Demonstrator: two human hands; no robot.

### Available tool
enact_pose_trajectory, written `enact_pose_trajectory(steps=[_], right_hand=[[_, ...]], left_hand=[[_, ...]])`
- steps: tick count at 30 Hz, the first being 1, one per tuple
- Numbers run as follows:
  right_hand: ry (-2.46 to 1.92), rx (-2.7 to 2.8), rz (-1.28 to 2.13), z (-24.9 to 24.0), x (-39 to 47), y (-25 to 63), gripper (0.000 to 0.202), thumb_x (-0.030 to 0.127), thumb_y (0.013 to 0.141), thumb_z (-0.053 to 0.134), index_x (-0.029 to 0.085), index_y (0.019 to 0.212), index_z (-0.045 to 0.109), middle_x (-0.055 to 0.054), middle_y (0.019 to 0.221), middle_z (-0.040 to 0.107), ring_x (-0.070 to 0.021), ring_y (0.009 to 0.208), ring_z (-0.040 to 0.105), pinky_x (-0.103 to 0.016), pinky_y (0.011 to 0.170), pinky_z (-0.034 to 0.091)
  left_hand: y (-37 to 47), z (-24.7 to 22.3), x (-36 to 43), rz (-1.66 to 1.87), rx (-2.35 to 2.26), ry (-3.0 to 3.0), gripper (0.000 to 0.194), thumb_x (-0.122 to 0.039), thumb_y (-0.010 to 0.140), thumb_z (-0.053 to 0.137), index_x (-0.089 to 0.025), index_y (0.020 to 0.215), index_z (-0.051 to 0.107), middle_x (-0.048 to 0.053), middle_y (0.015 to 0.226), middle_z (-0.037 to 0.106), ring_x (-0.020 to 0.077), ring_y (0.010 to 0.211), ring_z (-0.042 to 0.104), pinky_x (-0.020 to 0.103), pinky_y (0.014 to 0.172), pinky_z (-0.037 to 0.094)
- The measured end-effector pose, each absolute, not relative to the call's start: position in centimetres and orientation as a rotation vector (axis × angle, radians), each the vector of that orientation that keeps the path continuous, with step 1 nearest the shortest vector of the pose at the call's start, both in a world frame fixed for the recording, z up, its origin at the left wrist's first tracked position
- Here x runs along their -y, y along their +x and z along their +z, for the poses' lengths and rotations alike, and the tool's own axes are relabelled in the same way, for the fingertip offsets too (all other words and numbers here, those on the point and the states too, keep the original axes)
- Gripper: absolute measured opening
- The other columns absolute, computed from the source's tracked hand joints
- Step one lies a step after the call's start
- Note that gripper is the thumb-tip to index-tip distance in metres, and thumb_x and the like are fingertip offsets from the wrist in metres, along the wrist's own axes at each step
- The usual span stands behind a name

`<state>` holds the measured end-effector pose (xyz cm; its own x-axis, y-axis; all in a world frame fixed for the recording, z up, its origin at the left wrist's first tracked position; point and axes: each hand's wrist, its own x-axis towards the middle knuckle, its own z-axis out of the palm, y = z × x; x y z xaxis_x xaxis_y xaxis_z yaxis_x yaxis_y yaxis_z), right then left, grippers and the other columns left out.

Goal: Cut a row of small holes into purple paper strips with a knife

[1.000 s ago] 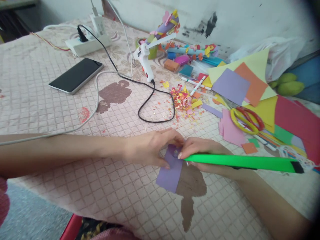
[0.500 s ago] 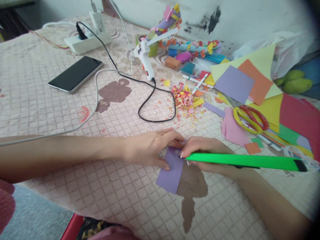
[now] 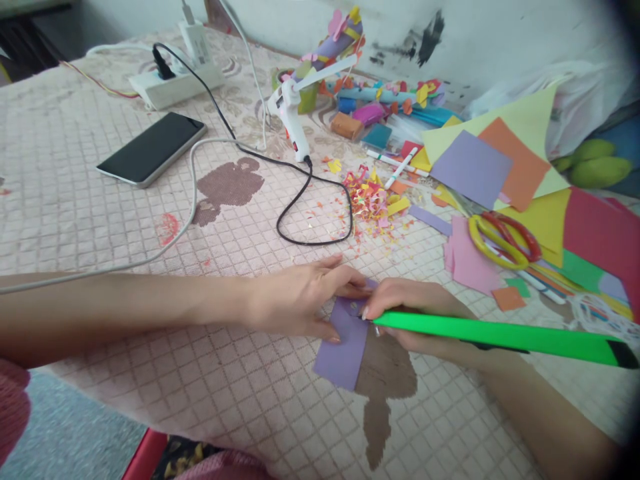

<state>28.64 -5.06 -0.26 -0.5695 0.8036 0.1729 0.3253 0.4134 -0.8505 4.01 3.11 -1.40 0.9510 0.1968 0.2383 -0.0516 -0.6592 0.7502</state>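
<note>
A strip of purple paper [image 3: 340, 360] lies flat on the tablecloth in front of me. My left hand [image 3: 305, 297] rests on its upper left part, thumb and fingers spread apart, pressing it down. My right hand [image 3: 415, 300] is closed around a long green pencil [image 3: 490, 333] with a black end. Its dark point meets the paper's right side, close to my left fingertips. A small pale mark shows on the paper beside the point. My right fingers partly cover the paper's upper right edge.
Yellow-red scissors [image 3: 505, 240] and coloured paper sheets [image 3: 470, 167] lie at the right. Paper scraps [image 3: 373, 200], a white glue gun [image 3: 293, 120] and decorated rolls [image 3: 340, 47] sit farther back. A phone [image 3: 153, 148] and power strip [image 3: 175, 87] are left; a white cable [image 3: 193, 193] crosses my left forearm.
The pencil's back end has swung slightly down and to the right, while its point stays at the paper. My left hand keeps its place on the strip.
</note>
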Motion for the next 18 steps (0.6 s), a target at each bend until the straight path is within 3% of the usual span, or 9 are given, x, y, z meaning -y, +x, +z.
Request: enact_pose_trajectory(steps=[8,12,18], right_hand=[[-1.012,2.097,1.065,0.05,5.66,28.52,0.024,0.013,0.088,0.066,0.027,0.108,0.069,0.000,0.094,0.072,-0.0159,0.087,0.066,-0.028,0.081,0.053],[-1.051,2.061,1.064,0.13,5.78,28.23,0.021,0.015,0.088,0.068,0.027,0.105,0.070,0.000,0.097,0.073,-0.0156,0.090,0.068,-0.027,0.081,0.053],[-1.078,2.057,1.013,0.01,5.92,28.05,0.019,0.013,0.088,0.067,0.027,0.100,0.070,0.000,0.096,0.074,-0.0163,0.089,0.070,-0.028,0.079,0.054]], left_hand=[[3.47,-1.18,-2.13,0.404,-0.163,2.323,0.063,-0.027,0.089,0.073,-0.019,0.138,0.034,0.015,0.136,0.061,0.0282,0.125,0.061,0.059,0.123,0.018],[3.68,-1.43,-2.36,0.464,-0.096,2.267,0.065,-0.026,0.090,0.071,-0.016,0.143,0.034,0.018,0.142,0.056,0.0279,0.130,0.057,0.053,0.124,0.023],[4.11,-1.73,-2.96,0.345,-0.020,2.262,0.084,-0.026,0.092,0.068,-0.018,0.155,0.013,0.015,0.147,0.055,0.0277,0.141,0.048,0.051,0.126,0.021]])
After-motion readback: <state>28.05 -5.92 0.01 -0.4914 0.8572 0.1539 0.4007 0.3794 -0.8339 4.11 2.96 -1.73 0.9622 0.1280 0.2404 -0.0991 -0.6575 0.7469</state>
